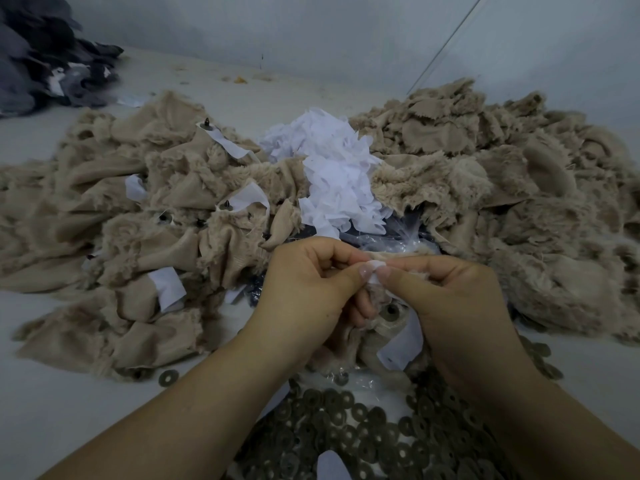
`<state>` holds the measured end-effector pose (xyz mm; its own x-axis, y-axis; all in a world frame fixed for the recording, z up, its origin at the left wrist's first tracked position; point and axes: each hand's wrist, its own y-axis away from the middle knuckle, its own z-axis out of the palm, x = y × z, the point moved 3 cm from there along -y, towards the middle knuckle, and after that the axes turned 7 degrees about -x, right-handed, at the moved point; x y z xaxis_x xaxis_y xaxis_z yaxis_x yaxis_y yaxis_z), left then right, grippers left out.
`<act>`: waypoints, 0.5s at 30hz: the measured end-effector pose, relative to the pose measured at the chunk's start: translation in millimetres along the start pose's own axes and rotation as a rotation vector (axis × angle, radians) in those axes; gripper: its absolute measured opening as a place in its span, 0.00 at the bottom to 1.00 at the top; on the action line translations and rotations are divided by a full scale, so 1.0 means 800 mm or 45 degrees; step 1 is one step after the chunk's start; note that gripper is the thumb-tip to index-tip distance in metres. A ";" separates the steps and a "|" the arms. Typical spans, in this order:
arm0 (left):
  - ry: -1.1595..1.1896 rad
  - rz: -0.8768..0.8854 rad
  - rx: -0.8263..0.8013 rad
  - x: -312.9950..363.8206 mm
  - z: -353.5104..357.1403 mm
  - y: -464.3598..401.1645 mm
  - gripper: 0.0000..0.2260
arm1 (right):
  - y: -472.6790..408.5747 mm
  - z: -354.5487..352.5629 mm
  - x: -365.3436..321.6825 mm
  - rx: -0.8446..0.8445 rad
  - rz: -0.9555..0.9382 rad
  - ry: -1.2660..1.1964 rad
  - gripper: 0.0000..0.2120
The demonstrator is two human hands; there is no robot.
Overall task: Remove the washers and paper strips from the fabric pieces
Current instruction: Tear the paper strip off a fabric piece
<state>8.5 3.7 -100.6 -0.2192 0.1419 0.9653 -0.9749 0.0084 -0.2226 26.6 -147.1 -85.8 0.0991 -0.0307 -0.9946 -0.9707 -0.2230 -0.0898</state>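
Between left hand (304, 282) and right hand (446, 299), pinched paper strip (375, 268).

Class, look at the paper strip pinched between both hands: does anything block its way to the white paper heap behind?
Nothing visible does. Both hands, left hand and right hand, pinch the paper strip; the white paper heap lies straight beyond, over crumpled clear plastic.

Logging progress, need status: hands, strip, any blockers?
Left hand and right hand both pinch one paper strip on a fabric piece. Washer still on it. Nothing in the way.
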 end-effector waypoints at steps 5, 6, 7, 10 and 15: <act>0.073 -0.027 0.042 -0.003 0.002 0.000 0.05 | 0.000 0.001 0.000 0.026 -0.035 -0.050 0.05; 0.066 -0.027 0.051 -0.003 0.003 0.000 0.05 | 0.000 0.001 0.000 0.028 -0.041 -0.042 0.06; 0.051 -0.027 0.062 -0.004 0.003 0.001 0.06 | 0.000 0.001 0.000 0.030 -0.046 -0.024 0.07; 0.026 -0.036 0.093 -0.004 0.004 0.002 0.06 | 0.002 0.002 -0.002 0.036 -0.059 0.026 0.10; -0.016 -0.055 0.065 -0.003 0.004 0.003 0.10 | 0.005 0.002 -0.006 0.054 -0.103 0.146 0.06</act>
<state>6.3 0.3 -102.7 -0.1772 0.1304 0.9755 -0.9841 -0.0363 -0.1740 21.6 -146.7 -81.3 0.1995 -0.1257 -0.9718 -0.9667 -0.1877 -0.1742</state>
